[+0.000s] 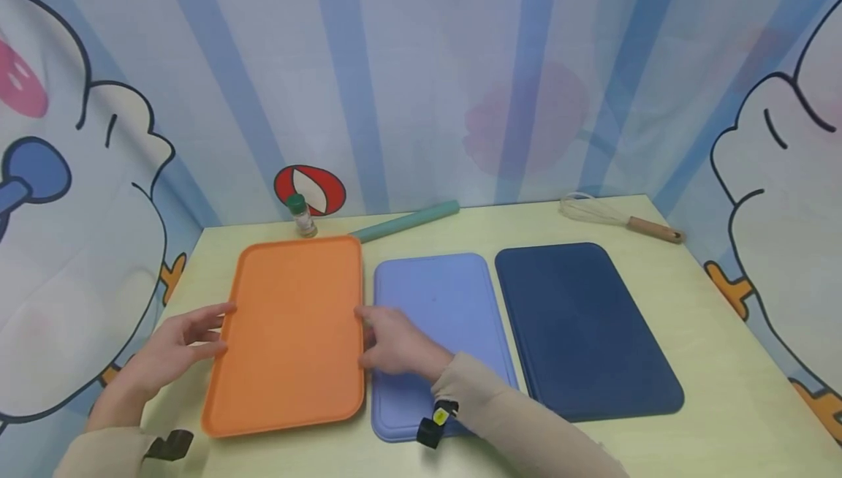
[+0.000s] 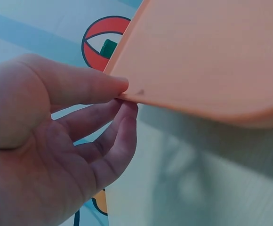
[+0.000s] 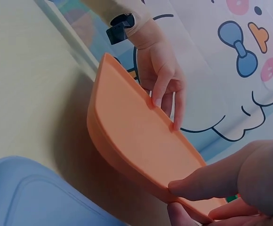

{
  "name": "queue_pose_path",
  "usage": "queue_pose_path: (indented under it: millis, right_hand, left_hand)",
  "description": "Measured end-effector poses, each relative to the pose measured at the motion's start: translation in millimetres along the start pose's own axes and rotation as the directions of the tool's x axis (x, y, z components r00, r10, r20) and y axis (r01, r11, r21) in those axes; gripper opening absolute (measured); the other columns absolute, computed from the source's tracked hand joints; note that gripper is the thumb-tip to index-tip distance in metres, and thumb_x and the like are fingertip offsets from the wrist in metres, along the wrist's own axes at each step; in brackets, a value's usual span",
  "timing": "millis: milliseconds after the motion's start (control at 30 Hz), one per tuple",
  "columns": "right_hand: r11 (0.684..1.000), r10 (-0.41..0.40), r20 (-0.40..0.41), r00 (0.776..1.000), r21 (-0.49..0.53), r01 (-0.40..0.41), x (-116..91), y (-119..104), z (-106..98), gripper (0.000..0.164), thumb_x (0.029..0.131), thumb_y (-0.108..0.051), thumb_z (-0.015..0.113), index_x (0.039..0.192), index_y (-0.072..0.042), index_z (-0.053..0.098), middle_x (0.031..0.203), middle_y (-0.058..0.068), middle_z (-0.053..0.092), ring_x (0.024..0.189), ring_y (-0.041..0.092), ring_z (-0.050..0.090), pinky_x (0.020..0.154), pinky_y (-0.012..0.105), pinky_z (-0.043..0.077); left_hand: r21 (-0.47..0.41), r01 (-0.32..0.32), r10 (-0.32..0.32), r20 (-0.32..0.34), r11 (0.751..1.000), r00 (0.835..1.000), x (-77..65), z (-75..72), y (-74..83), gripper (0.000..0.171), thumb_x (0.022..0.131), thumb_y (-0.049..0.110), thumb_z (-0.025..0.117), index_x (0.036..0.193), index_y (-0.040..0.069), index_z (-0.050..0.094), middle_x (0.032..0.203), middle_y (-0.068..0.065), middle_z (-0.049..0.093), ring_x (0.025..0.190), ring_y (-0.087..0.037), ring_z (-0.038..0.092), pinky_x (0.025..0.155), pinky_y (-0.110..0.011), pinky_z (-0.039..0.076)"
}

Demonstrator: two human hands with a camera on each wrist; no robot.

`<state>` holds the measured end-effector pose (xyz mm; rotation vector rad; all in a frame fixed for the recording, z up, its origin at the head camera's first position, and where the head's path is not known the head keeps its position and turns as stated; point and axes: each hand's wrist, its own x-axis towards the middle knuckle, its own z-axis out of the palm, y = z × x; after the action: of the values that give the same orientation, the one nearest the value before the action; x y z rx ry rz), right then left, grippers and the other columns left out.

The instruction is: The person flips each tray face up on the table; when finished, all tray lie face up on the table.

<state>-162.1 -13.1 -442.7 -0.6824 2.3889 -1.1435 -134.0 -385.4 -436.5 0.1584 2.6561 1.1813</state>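
Nearest me are the person's pale sleeves (image 1: 526, 427), with a small black device at each cuff. The left hand (image 1: 172, 352) pinches the left rim of an orange tray (image 1: 296, 332), thumb on top and fingers curled beneath. The right hand (image 1: 400, 343) grips the opposite rim the same way, its forearm crossing over a light blue tray (image 1: 437, 295). The orange tray is at the left of the table (image 1: 717, 361), casting a shadow on it, with the light blue tray just beside it. Right of that lies a navy tray (image 1: 585, 328). Farther back, a small green-capped jar (image 1: 305, 220) stands upright beyond the orange tray; a teal rod (image 1: 411, 221) lies slantwise, and a wooden-handled whisk (image 1: 634, 224) rests toward the right. Behind everything hangs a blue-striped cloth (image 1: 427, 83) printed with white cartoon figures.
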Motion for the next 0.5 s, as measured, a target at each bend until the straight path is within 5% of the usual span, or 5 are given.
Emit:
queue_pose_path:
  millis: [133,300,500]
  right_hand:
    - [0.999,-0.014,-0.005,1.0,-0.044,0.014,3,1,5,0.083,0.083,0.001,0.081,0.157,0.005,0.042,0.141,0.019,0.063,0.114,0.021,0.068,0.081,0.021,0.056]
    - [0.993,-0.024,0.0,1.0,-0.116,0.024,7,1,10,0.08,0.083,-0.001,0.083,0.153,0.007,0.046,0.113,0.011,0.069,0.094,0.013,0.064,0.075,0.02,0.053]
    - [0.974,-0.037,0.01,0.999,-0.222,0.039,11,1,12,0.038,0.082,-0.004,0.083,0.116,0.0,0.065,0.085,0.001,0.059,0.073,0.011,0.052,0.062,0.022,0.044]
  left_hand:
    - [0.001,0.018,-0.018,0.011,1.0,1.0,1.0,-1.1,-1.8,0.065,0.1,0.009,0.071,0.158,-0.001,0.043,0.151,-0.03,0.052,0.116,-0.033,0.063,0.082,-0.024,0.057]
    - [0.007,0.046,-0.046,0.023,0.999,0.999,3.4,-1.1,-5.3,0.066,0.1,0.009,0.071,0.158,0.0,0.043,0.15,-0.03,0.052,0.116,-0.031,0.063,0.082,-0.024,0.057]
    - [0.011,0.054,-0.055,0.034,0.998,0.998,6.5,1.6,-10.2,0.066,0.098,0.005,0.071,0.156,-0.005,0.043,0.15,-0.032,0.052,0.114,-0.031,0.064,0.081,-0.024,0.056]
